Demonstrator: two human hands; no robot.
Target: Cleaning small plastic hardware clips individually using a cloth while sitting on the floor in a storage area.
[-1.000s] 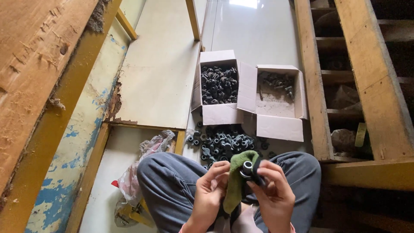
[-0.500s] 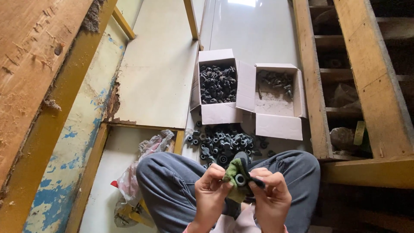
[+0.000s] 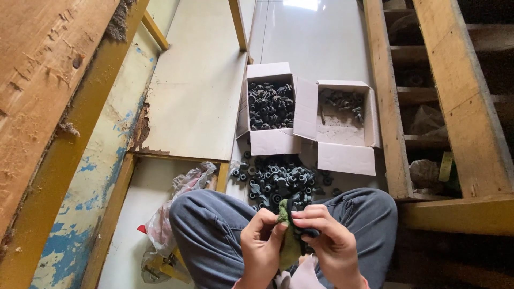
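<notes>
I sit cross-legged on a pale floor. My left hand (image 3: 261, 243) grips a green cloth (image 3: 288, 243) between my knees. My right hand (image 3: 326, 235) pinches a small dark round part (image 3: 309, 232) against that cloth, mostly hidden by fingers. A heap of similar dark round parts (image 3: 276, 181) lies on the floor just beyond my knees. Behind it stand two open white cardboard boxes: the left box (image 3: 270, 139) is full of dark parts, the right box (image 3: 345, 155) holds only some at its far end.
A wooden pallet frame (image 3: 428, 107) runs along the right. A worn plank with peeling blue paint (image 3: 80, 176) slants down the left. A crumpled plastic bag (image 3: 179, 198) lies by my left knee. Glossy tiles (image 3: 316, 37) stretch beyond the boxes.
My hands have drawn closer together around the cloth, folding it over the dark part, which showed more plainly earlier. The view has tilted slightly downward.
</notes>
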